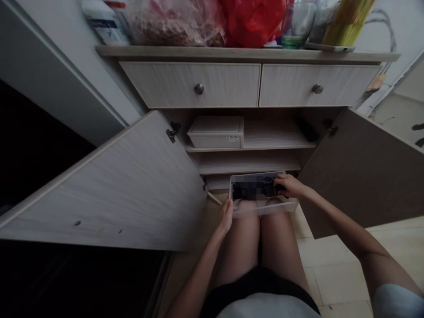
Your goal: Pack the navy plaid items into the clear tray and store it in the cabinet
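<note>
A clear plastic tray [261, 208] rests on my knees in front of an open cabinet. My left hand [226, 216] holds the tray's left edge, fingers flat along its side. My right hand [289, 184] reaches into the tray from the right, fingers curled on a dark object [265, 185] among blurred dark contents. What that object is cannot be made out.
Both cabinet doors [126, 185] stand wide open at left and right. A white lidded box [217, 131] sits on the upper shelf [274, 143]. Two shut drawers [198, 84] lie above. Bags, a glass and bottles crowd the cabinet top. Pale floor tiles [331, 265] at right.
</note>
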The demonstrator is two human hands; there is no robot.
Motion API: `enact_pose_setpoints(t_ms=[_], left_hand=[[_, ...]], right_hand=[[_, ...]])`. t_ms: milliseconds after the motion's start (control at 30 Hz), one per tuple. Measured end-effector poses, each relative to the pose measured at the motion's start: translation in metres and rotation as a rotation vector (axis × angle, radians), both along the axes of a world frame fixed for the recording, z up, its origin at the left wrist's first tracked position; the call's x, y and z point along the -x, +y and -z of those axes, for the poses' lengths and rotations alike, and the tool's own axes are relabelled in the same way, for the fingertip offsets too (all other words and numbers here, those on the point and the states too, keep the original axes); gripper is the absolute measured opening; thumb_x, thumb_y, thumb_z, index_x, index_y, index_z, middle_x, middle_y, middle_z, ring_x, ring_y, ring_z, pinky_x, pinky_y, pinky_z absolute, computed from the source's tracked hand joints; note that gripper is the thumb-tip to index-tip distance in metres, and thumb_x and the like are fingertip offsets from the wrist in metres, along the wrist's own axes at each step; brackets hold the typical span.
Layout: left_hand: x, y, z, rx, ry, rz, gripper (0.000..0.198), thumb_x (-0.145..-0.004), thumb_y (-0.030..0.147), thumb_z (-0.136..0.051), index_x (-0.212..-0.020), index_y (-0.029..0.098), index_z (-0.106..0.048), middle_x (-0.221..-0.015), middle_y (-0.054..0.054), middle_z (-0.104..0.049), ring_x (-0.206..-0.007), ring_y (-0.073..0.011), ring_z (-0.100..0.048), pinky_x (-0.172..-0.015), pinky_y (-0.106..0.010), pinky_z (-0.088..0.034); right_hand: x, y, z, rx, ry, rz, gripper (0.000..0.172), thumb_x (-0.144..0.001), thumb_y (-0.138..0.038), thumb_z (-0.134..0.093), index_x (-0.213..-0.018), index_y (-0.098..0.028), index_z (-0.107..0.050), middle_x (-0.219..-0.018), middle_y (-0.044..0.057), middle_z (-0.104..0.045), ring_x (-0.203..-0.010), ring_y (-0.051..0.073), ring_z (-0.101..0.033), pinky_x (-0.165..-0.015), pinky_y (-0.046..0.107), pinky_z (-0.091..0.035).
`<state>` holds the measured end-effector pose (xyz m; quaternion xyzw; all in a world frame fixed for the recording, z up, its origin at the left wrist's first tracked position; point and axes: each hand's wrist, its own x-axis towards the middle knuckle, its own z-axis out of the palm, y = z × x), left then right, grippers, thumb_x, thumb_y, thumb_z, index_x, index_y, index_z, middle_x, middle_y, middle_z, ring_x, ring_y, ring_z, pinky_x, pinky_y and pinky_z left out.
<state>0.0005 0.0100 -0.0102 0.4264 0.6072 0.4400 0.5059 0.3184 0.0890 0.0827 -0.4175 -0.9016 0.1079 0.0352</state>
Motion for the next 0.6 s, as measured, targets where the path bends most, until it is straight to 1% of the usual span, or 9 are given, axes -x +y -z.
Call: enact_pose_setpoints(t_ms=[67, 133, 233, 300, 400, 500, 567, 600], left_hand=[[0.0, -0.001, -0.001, -0.016, -0.005, -0.011, 0.076, -0.087, 0.073, -0.049, -0.137, 0.017, -0.06, -0.128, -0.014, -0.069, -0.095, -0.0274, -0.071, -0.094, -0.039, -0.053], [-0.001, 0.0, -0.002, -0.022, -0.011, -0.019, 0.078, -0.086, 0.075, -0.049, -0.135, 0.016, -0.061, -0.133, -0.015, -0.066, -0.097, -0.0278, -0.071, -0.095, -0.039, -0.052], [-0.002, 0.002, -0.002, -0.009, -0.013, -0.003, 0.08, -0.085, 0.077, -0.047, -0.133, 0.016, -0.063, -0.131, -0.016, -0.067, -0.097, -0.0297, -0.071, -0.096, -0.042, -0.052], [-0.003, 0.003, -0.002, -0.007, -0.007, 0.003, 0.081, -0.085, 0.078, -0.045, -0.134, 0.015, -0.062, -0.129, -0.016, -0.067, -0.094, -0.0301, -0.072, -0.095, -0.044, -0.052], [-0.003, 0.002, -0.001, -0.001, 0.026, -0.004, 0.085, -0.086, 0.079, -0.041, -0.136, 0.014, -0.06, -0.125, -0.017, -0.069, -0.097, -0.0304, -0.071, -0.101, -0.045, -0.049], [-0.003, 0.0, 0.001, 0.033, 0.074, -0.001, 0.092, -0.085, 0.082, -0.038, -0.138, 0.009, -0.058, -0.108, -0.018, -0.074, -0.107, -0.0329, -0.068, -0.108, -0.047, -0.044], [-0.003, 0.0, 0.001, 0.034, 0.067, -0.001, 0.096, -0.084, 0.083, -0.037, -0.138, 0.007, -0.058, -0.103, -0.018, -0.075, -0.108, -0.0339, -0.068, -0.108, -0.05, -0.044], [-0.002, 0.0, 0.001, 0.024, 0.045, -0.007, 0.095, -0.083, 0.084, -0.038, -0.137, 0.008, -0.058, -0.104, -0.017, -0.075, -0.106, -0.0336, -0.068, -0.108, -0.05, -0.044]], right_hand=[[0.004, -0.001, 0.003, 0.01, -0.02, 0.039, 0.026, -0.082, -0.025, -0.074, -0.107, -0.021, -0.069, -0.112, 0.011, -0.065, -0.104, 0.025, -0.062, -0.087, 0.035, -0.05], [0.008, -0.001, 0.006, 0.03, -0.028, 0.068, 0.028, -0.09, -0.033, -0.07, -0.115, -0.021, -0.067, -0.119, 0.01, -0.064, -0.107, 0.024, -0.062, -0.09, 0.037, -0.053], [0.011, 0.003, 0.01, 0.042, -0.025, 0.107, 0.035, -0.098, -0.039, -0.061, -0.127, -0.02, -0.061, -0.129, 0.01, -0.06, -0.109, 0.022, -0.062, -0.093, 0.042, -0.055], [0.008, 0.012, 0.008, 0.041, -0.016, 0.157, 0.035, -0.099, -0.04, -0.06, -0.128, -0.02, -0.06, -0.13, 0.01, -0.06, -0.11, 0.022, -0.062, -0.093, 0.043, -0.056], [-0.006, 0.04, -0.008, 0.022, 0.004, 0.269, 0.035, -0.098, -0.04, -0.061, -0.126, -0.019, -0.061, -0.129, 0.009, -0.06, -0.109, 0.022, -0.062, -0.093, 0.042, -0.056], [-0.033, 0.078, -0.034, -0.029, 0.017, 0.429, 0.036, -0.098, -0.042, -0.059, -0.126, -0.019, -0.062, -0.13, 0.01, -0.06, -0.112, 0.025, -0.061, -0.095, 0.043, -0.054], [-0.053, 0.106, -0.049, -0.082, 0.013, 0.559, 0.043, -0.098, -0.041, -0.058, -0.129, -0.012, -0.061, -0.134, 0.02, -0.056, -0.12, 0.034, -0.056, -0.099, 0.048, -0.049], [-0.063, 0.12, -0.054, -0.108, 0.006, 0.66, 0.047, -0.097, -0.039, -0.058, -0.132, -0.008, -0.058, -0.136, 0.026, -0.052, -0.123, 0.039, -0.052, -0.1, 0.052, -0.047]])
